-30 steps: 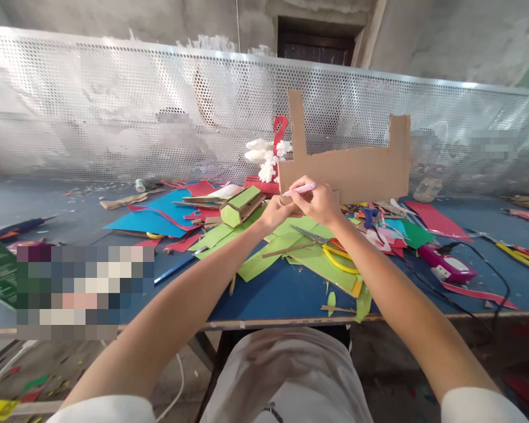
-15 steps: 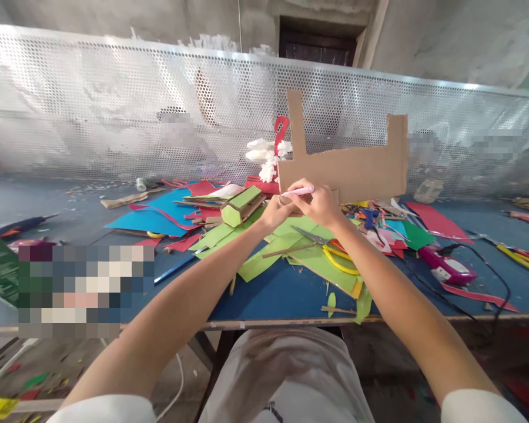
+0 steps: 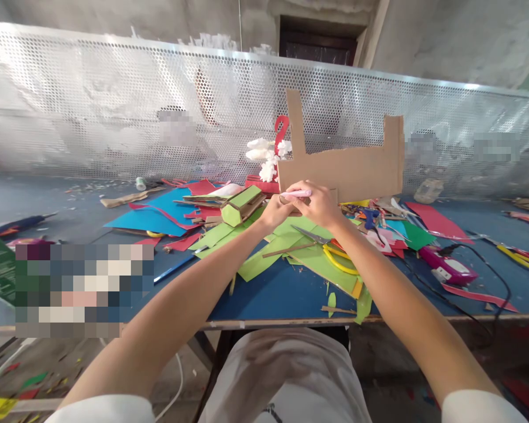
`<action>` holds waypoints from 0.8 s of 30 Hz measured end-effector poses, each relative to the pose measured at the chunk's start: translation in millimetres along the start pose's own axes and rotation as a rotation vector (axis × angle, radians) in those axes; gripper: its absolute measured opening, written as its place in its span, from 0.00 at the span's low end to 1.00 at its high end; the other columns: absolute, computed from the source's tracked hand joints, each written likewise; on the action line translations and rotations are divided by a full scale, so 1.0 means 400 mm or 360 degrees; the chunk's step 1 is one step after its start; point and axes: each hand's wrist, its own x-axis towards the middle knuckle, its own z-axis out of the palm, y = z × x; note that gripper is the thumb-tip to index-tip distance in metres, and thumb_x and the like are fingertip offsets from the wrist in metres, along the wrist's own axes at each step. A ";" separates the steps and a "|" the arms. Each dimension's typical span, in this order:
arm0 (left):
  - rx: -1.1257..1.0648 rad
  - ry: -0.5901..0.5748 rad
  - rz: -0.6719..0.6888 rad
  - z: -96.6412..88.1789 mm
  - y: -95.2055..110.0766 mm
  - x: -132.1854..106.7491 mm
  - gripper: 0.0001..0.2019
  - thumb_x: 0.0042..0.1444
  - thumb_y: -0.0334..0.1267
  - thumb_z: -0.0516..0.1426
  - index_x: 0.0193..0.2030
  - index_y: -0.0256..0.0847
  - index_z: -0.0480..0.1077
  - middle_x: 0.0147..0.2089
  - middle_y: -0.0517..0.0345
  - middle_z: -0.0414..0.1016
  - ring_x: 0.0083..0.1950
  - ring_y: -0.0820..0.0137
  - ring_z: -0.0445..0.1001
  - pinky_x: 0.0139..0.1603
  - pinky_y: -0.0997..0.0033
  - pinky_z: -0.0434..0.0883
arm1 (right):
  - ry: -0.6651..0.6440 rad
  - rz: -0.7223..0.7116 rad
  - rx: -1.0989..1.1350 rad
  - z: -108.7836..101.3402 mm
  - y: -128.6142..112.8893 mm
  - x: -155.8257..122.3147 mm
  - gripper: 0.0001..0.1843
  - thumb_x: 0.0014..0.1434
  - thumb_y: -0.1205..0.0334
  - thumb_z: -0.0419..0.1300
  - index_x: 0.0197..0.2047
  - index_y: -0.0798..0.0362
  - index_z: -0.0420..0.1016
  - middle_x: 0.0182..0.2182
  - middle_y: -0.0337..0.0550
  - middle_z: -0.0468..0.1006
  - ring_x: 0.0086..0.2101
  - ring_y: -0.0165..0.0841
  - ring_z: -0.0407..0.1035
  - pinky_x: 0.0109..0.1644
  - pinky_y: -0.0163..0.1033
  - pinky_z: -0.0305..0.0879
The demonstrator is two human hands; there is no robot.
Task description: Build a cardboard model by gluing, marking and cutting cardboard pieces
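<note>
a blue table (image 3: 264, 296) spreads beneath the cardboard piece (image 3: 348, 170), which stands raised with two prongs up. green paper (image 3: 258, 265) lies this side of the cardboard; a green six-sided tube (image 3: 231, 215) sits left of it, yellow-handled scissors (image 3: 340, 261) below it. at its lower left corner, the right hand (image 3: 321, 202) pinches a pink pen (image 3: 298, 193); the left hand (image 3: 274, 212) curls in beside, its hold impossible to tell.

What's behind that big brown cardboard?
Behind the brown cardboard, you can see the silvery mesh panel around its edges. Whatever the cardboard itself covers can't be seen.
</note>
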 end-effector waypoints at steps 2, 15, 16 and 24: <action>0.0006 0.0017 -0.0015 0.001 -0.001 0.000 0.20 0.52 0.48 0.78 0.40 0.34 0.83 0.38 0.50 0.88 0.41 0.62 0.89 0.53 0.56 0.88 | 0.0021 0.0011 0.0000 0.001 -0.004 0.001 0.21 0.80 0.39 0.59 0.50 0.47 0.83 0.44 0.47 0.88 0.41 0.40 0.81 0.49 0.43 0.73; 0.0079 0.0041 -0.0106 0.011 0.037 -0.013 0.25 0.50 0.55 0.80 0.42 0.32 0.87 0.37 0.47 0.89 0.41 0.59 0.90 0.53 0.58 0.88 | 0.0121 0.0119 0.0103 -0.017 -0.003 0.000 0.24 0.79 0.36 0.58 0.47 0.48 0.83 0.40 0.45 0.89 0.36 0.37 0.81 0.45 0.40 0.73; 0.0076 0.0046 -0.0100 0.010 0.036 -0.012 0.25 0.50 0.54 0.80 0.41 0.32 0.87 0.36 0.48 0.89 0.41 0.60 0.90 0.54 0.58 0.88 | 0.0108 0.0117 0.0118 -0.017 -0.003 0.000 0.25 0.79 0.35 0.58 0.47 0.48 0.83 0.41 0.45 0.90 0.37 0.37 0.81 0.45 0.41 0.73; 0.0095 0.0022 -0.0073 0.005 0.026 -0.004 0.27 0.49 0.58 0.80 0.40 0.34 0.86 0.38 0.47 0.90 0.41 0.59 0.90 0.52 0.57 0.88 | 0.0049 0.0142 0.0199 -0.020 0.000 0.006 0.28 0.77 0.32 0.58 0.46 0.47 0.84 0.43 0.47 0.90 0.38 0.39 0.82 0.46 0.42 0.73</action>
